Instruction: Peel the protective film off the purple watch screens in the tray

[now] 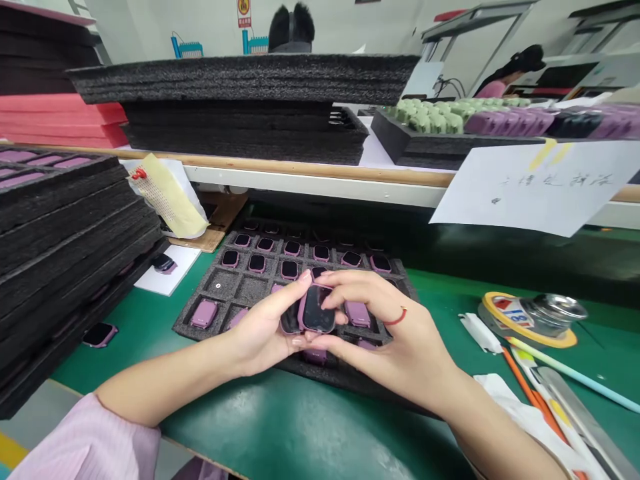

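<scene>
Over the tray, both my hands hold a purple smartwatch body [319, 309], its dark screen turned up. My left hand [264, 325] supports it from the left, the thumb along its upper edge. Fingers of my right hand [400, 327] close round its right side and edges. A second dark-screened watch body [290, 319] shows tucked beside it in my left palm. Beneath lies a black foam tray [210, 292] with watch bodies in its compartments. Some, like the purple one [204, 313] at front left, lie back up; those farther back show black screens.
Stacked foam trays [65, 227] rise at the left, near a loose watch [100, 335]. On the right are a tape roll [525, 320], a metal-topped jar [557, 308], pens [575, 377] and white tissue [520, 407]. A shelf [300, 175] with foam trays crosses behind; a person sits beyond.
</scene>
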Action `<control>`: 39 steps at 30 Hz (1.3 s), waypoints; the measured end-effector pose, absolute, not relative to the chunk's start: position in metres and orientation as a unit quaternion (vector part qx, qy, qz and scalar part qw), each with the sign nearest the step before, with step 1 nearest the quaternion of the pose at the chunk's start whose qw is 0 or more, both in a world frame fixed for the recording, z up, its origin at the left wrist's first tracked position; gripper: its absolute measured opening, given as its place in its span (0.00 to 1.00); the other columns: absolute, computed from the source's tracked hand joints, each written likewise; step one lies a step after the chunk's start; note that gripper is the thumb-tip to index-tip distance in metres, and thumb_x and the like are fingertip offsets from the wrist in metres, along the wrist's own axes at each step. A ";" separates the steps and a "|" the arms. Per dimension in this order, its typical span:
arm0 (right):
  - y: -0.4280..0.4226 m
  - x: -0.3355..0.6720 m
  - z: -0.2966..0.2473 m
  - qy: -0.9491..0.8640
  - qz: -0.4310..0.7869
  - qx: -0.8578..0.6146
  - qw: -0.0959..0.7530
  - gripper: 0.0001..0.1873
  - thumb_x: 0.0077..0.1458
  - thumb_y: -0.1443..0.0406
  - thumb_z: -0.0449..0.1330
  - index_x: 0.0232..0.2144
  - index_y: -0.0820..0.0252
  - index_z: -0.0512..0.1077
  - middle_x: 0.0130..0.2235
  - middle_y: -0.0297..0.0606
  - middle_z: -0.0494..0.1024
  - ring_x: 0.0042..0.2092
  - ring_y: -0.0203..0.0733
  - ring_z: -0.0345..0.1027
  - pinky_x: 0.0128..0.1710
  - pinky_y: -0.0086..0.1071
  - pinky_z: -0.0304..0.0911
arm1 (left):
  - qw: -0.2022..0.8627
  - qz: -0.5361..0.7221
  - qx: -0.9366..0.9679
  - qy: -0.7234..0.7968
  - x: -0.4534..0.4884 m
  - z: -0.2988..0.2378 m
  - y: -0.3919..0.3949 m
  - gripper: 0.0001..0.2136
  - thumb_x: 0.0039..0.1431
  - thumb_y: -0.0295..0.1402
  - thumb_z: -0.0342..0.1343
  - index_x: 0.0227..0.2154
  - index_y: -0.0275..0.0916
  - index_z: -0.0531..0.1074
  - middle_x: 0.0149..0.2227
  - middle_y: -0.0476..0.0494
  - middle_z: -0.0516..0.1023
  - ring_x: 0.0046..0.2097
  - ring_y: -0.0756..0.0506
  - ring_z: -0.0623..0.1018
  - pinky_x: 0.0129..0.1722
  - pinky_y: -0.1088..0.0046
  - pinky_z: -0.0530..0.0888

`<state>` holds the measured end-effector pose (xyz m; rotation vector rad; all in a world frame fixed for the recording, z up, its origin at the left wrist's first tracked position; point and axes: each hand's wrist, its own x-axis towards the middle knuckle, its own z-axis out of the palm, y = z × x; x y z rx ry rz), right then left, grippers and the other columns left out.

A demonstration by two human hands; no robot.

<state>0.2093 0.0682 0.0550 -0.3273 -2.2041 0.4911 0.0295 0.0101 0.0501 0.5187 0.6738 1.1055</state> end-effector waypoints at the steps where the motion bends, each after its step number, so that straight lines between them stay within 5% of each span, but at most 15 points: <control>1: 0.068 0.210 0.054 -0.878 0.200 -0.127 0.417 0.10 0.62 0.65 0.69 0.41 0.55 0.71 0.51 0.43 0.76 0.52 0.48 0.72 0.53 0.43 0.70 | 0.766 0.509 0.241 0.309 0.031 0.049 0.009 0.20 0.60 0.49 0.65 0.36 0.32 0.80 0.34 0.39 0.78 0.26 0.55 0.70 0.26 0.84 0.69; 5: 0.068 0.209 0.055 -0.869 0.206 -0.111 0.437 0.07 0.61 0.70 0.67 0.37 0.55 0.73 0.51 0.42 0.76 0.50 0.46 0.73 0.52 0.42 0.71 | 0.764 0.516 0.230 0.312 0.035 0.049 0.007 0.23 0.50 0.51 0.71 0.33 0.33 0.79 0.31 0.45 0.74 0.25 0.56 0.68 0.25 0.86 0.68; 10: 0.068 0.208 0.057 -0.828 0.222 -0.125 0.499 0.06 0.62 0.72 0.65 0.35 0.56 0.75 0.45 0.40 0.79 0.46 0.44 0.75 0.47 0.39 0.72 | 0.776 0.512 0.234 0.283 0.037 0.051 0.006 0.22 0.53 0.50 0.70 0.28 0.32 0.78 0.24 0.49 0.69 0.23 0.57 0.64 0.23 0.85 0.65; 16: 0.066 0.212 0.060 -0.647 0.325 -0.168 0.669 0.06 0.64 0.71 0.66 0.34 0.56 0.76 0.36 0.33 0.80 0.27 0.33 0.73 0.28 0.28 0.72 | 0.790 0.489 0.258 0.265 0.036 0.047 0.005 0.25 0.56 0.53 0.66 0.43 0.34 0.81 0.38 0.38 0.79 0.24 0.57 0.66 0.24 0.83 0.63; 20: 0.063 0.216 0.062 -0.691 0.346 -0.180 0.608 0.06 0.62 0.67 0.69 0.41 0.54 0.77 0.46 0.38 0.80 0.48 0.43 0.78 0.50 0.35 0.77 | 0.792 0.490 0.267 0.247 0.034 0.046 0.004 0.25 0.58 0.54 0.65 0.45 0.35 0.81 0.38 0.39 0.80 0.24 0.56 0.66 0.26 0.82 0.65; 24: 0.061 0.215 0.058 -0.808 0.318 -0.158 0.470 0.29 0.55 0.57 0.74 0.56 0.52 0.72 0.56 0.42 0.72 0.60 0.51 0.67 0.63 0.45 0.66 | 0.799 0.483 0.265 0.240 0.031 0.047 0.002 0.26 0.57 0.55 0.65 0.45 0.36 0.81 0.38 0.40 0.81 0.24 0.56 0.65 0.27 0.80 0.67; 29: 0.058 0.210 0.052 -0.837 0.299 -0.149 0.432 0.25 0.61 0.57 0.70 0.56 0.53 0.70 0.57 0.42 0.71 0.61 0.46 0.65 0.61 0.37 0.66 | 0.799 0.484 0.262 0.240 0.031 0.048 0.001 0.27 0.55 0.56 0.66 0.45 0.36 0.80 0.39 0.41 0.81 0.24 0.56 0.66 0.28 0.79 0.69; 34: 0.058 0.210 0.052 -0.797 0.359 -0.118 0.471 0.31 0.62 0.59 0.69 0.64 0.49 0.65 0.62 0.42 0.67 0.64 0.53 0.62 0.66 0.49 0.63 | 0.788 0.492 0.283 0.238 0.032 0.049 0.000 0.25 0.56 0.55 0.66 0.44 0.37 0.81 0.37 0.41 0.80 0.23 0.57 0.65 0.26 0.81 0.67; 37: 0.060 0.219 0.054 -0.738 0.301 -0.128 0.590 0.21 0.64 0.71 0.65 0.56 0.46 0.73 0.52 0.36 0.77 0.54 0.47 0.74 0.57 0.41 0.74 | 0.787 0.494 0.294 0.224 0.032 0.049 0.000 0.24 0.57 0.55 0.65 0.44 0.38 0.81 0.37 0.40 0.79 0.24 0.57 0.65 0.27 0.81 0.65; 39: 0.059 0.228 0.056 -0.771 0.211 -0.129 0.587 0.22 0.62 0.76 0.65 0.52 0.45 0.77 0.44 0.32 0.81 0.46 0.44 0.78 0.48 0.36 0.78 | 0.786 0.495 0.302 0.214 0.032 0.050 0.001 0.23 0.59 0.54 0.64 0.43 0.37 0.82 0.33 0.41 0.77 0.24 0.56 0.64 0.26 0.81 0.63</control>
